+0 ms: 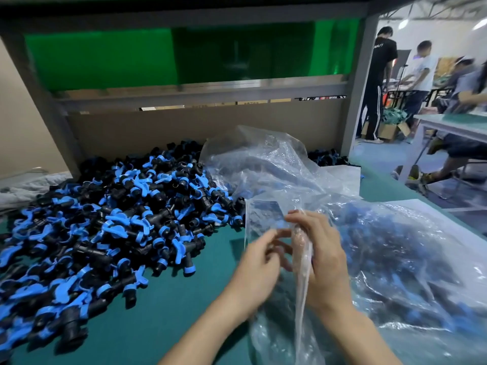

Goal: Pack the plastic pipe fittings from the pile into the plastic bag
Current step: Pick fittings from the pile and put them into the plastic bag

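A big pile of black and blue pipe fittings (105,219) covers the left half of the green table. In front of me a small clear plastic bag (266,219) is held up by both hands. My left hand (259,264) pinches its lower left edge with curled fingers. My right hand (320,254) grips the bag's gathered right side, and a strip of plastic hangs down from it. The bag looks empty, though blur makes this hard to judge.
A large clear bag filled with fittings (411,262) lies at the right. Crumpled empty plastic (268,164) lies behind the hands. A cardboard wall (184,127) closes the back. People work at other tables at the far right.
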A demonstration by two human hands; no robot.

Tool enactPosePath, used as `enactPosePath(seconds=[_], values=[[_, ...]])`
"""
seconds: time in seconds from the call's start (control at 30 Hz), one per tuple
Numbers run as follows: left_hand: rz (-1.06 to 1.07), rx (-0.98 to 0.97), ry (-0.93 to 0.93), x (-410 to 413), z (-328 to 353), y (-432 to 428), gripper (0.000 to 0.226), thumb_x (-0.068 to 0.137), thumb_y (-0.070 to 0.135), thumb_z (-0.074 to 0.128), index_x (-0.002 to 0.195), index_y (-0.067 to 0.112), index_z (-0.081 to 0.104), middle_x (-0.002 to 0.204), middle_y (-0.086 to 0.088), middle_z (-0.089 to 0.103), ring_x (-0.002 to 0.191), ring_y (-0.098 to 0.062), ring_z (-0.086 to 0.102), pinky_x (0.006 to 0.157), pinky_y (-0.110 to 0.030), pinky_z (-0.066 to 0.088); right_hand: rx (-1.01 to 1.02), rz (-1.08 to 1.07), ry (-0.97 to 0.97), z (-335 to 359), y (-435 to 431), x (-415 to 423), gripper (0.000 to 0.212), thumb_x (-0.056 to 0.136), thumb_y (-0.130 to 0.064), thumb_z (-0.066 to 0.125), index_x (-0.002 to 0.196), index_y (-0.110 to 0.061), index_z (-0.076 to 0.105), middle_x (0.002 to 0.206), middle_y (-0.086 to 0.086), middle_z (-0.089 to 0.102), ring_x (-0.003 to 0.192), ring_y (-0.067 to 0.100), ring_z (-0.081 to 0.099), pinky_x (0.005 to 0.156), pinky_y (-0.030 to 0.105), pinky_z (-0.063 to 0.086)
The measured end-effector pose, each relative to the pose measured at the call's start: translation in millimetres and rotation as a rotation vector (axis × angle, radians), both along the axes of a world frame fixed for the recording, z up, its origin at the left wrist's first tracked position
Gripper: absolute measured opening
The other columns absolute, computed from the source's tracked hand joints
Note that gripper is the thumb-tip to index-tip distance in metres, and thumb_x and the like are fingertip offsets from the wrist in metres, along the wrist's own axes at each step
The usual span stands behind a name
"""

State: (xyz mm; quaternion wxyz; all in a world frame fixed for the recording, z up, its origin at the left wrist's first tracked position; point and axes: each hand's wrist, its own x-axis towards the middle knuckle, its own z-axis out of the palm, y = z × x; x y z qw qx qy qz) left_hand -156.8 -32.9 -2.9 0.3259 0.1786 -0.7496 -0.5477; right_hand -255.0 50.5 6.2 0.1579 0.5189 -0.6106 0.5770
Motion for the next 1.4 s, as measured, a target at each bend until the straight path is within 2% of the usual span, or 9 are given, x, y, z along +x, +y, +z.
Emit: enactPosePath(seconds=[0.1,0.2,0.37,0.5,0.7,0.8,0.93,1.13,1.4], values=[[0.302,-0.246,-0.133,54,-20,-22,0.03,0.099,0.028,0.042,0.111,0.05,0.057,0.094,0.021,0.067,0.059,-0.001,0.057,0.055,-0.029,0.048,0.167,0.061,-0.061,-11,-3,-3,0.02,0.1,-0.02,0.049,0.112,-0.028,0.063,0.112,-0.015,0.059,0.104,0.015,0.059,0.09,0.04,0.048],[0.595,-0.539,-0.428,102,-30,-34,0.023,0.097,0.035,0.036,0.109,0.046,0.052,0.082,0.029,0.061,0.058,-0.003,0.055,0.049,-0.027,0.04,0.332,0.123,-0.137,-25,-6,-6,0.021,0.103,-0.02,0.047,0.111,-0.034,0.061,0.108,-0.024,0.057,0.1,0.004,0.057,0.089,0.034,0.046],[0.934,-0.506,-0.465,114,-22,-41,0.003,0.097,0.032,0.041,0.098,0.03,0.041,0.067,0.009,0.06,0.054,-0.013,0.054,0.049,-0.037,0.043,0.513,0.15,-0.216,-40,-11,-11,0.02,0.103,-0.027,0.045,0.11,-0.039,0.059,0.117,-0.025,0.058,0.109,-0.003,0.056,0.091,0.024,0.043],[0.991,-0.497,-0.636,112,-25,-40,0.029,0.095,0.052,0.043,0.094,0.024,0.038,0.071,0.008,0.058,0.059,-0.02,0.055,0.052,-0.034,0.04,0.508,0.155,-0.215,-41,-10,-13,0.019,0.103,-0.028,0.045,0.109,-0.041,0.058,0.117,-0.028,0.058,0.107,-0.006,0.055,0.084,0.012,0.039],[0.957,-0.634,-0.984,108,-38,-49,0.052,0.095,0.064,0.034,0.104,0.019,0.056,0.101,0.004,0.065,0.097,-0.017,0.063,0.083,-0.032,0.046,0.507,0.155,-0.211,-42,-11,-14,0.019,0.103,-0.029,0.045,0.112,-0.04,0.058,0.118,-0.029,0.057,0.109,-0.009,0.054,0.085,0.008,0.039],[0.921,-0.598,-0.907,106,-38,-53,0.039,0.098,0.054,0.037,0.099,0.019,0.054,0.1,0.004,0.064,0.09,-0.019,0.062,0.079,-0.034,0.047,0.499,0.16,-0.212,-43,-11,-14,0.02,0.103,-0.027,0.045,0.112,-0.039,0.059,0.118,-0.028,0.058,0.111,-0.008,0.053,0.087,0.009,0.039],[0.835,-0.426,-0.576,112,-43,-52,0.028,0.096,0.05,0.041,0.1,0.024,0.05,0.078,0.009,0.055,0.064,-0.006,0.052,0.051,-0.025,0.037,0.502,0.161,-0.206,-41,-11,-14,0.021,0.103,-0.027,0.044,0.112,-0.038,0.059,0.118,-0.027,0.058,0.112,-0.008,0.053,0.087,0.008,0.039],[0.599,-0.194,-0.191,104,-43,-45,0.028,0.094,0.057,0.046,0.121,0.052,0.053,0.083,0.018,0.058,0.08,-0.002,0.056,0.062,-0.016,0.045,0.513,0.164,-0.221,-41,-10,-14,0.021,0.103,-0.027,0.043,0.112,-0.038,0.058,0.119,-0.028,0.057,0.109,-0.011,0.052,0.085,0.007,0.038],[0.594,-0.304,-0.087,102,-43,-46,0.023,0.093,0.04,0.061,0.116,0.046,0.059,0.089,0.014,0.052,0.079,-0.009,0.056,0.066,-0.009,0.042,0.516,0.163,-0.229,-41,-9,-14,0.02,0.103,-0.029,0.044,0.111,-0.042,0.058,0.119,-0.029,0.057,0.111,-0.011,0.052,0.088,0.015,0.04]])
